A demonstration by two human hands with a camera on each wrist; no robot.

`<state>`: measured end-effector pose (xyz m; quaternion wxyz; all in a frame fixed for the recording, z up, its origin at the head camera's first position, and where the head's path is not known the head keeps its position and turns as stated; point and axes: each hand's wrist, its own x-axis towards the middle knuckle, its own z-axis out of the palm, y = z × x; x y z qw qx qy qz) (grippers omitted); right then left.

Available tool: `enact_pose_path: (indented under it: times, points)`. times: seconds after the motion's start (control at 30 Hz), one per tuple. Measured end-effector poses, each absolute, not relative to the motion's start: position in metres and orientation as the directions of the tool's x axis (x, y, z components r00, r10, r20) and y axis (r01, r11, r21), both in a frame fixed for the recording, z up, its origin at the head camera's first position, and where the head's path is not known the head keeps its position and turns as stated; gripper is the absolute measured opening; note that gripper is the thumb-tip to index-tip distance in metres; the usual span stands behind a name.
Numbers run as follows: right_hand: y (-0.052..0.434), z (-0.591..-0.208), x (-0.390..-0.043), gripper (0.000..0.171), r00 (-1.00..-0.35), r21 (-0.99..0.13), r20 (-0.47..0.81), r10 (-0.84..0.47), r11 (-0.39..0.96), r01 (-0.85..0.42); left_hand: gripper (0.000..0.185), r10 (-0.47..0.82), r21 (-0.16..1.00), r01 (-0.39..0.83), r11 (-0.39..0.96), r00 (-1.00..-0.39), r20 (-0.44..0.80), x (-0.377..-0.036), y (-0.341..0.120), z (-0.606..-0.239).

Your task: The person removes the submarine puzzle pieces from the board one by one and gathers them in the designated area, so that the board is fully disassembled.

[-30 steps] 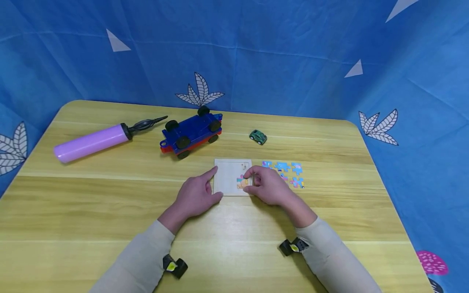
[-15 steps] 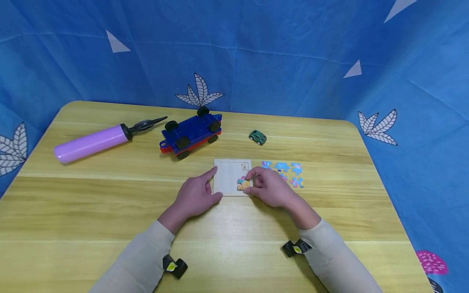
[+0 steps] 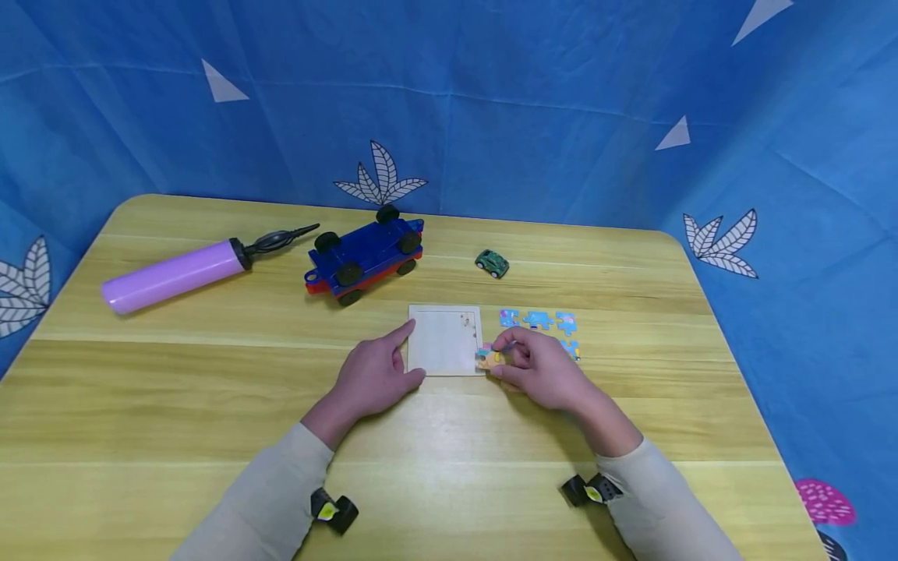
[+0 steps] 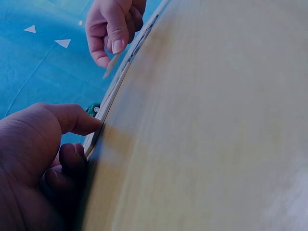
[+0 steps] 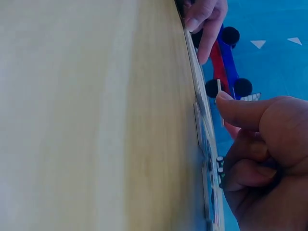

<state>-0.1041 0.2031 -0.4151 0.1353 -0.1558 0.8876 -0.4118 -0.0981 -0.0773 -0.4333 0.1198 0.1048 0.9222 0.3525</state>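
A pale wooden puzzle tray (image 3: 445, 340) lies flat on the table, and its inside looks bare. My left hand (image 3: 375, 374) rests against its left side, with the index finger along the edge and the thumb at the near corner (image 4: 84, 139). Just off the tray's right edge, my right hand (image 3: 536, 366) pinches a small colourful puzzle piece (image 3: 486, 358) between thumb and fingers. In the wrist views the piece shows edge-on as a thin sliver (image 4: 111, 65) (image 5: 219, 86). Several loose blue puzzle pieces (image 3: 539, 319) lie to the right of the tray, partly hidden behind my right hand.
Behind the tray, a blue and red toy vehicle (image 3: 365, 249) lies upside down with its wheels up. A purple pump (image 3: 171, 274) lies at the far left, a small green toy car (image 3: 493, 262) at the back. Blue cloth (image 3: 491, 101) walls the wooden table (image 3: 175, 405).
My right hand has drawn the colourful piece out of the tray's near right corner to just past its right edge. The left hand has stayed on the tray.
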Motion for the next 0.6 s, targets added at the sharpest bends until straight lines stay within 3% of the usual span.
enact_pose_path:
  times: [0.6]
  points:
    - [0.251, -0.42, -0.085, 0.023, -0.951, -0.783, -0.073, -0.299, 0.608, -0.131, 0.079, 0.274, 0.682, 0.106, 0.724, -0.951, -0.142, -0.097, -0.077, -0.433]
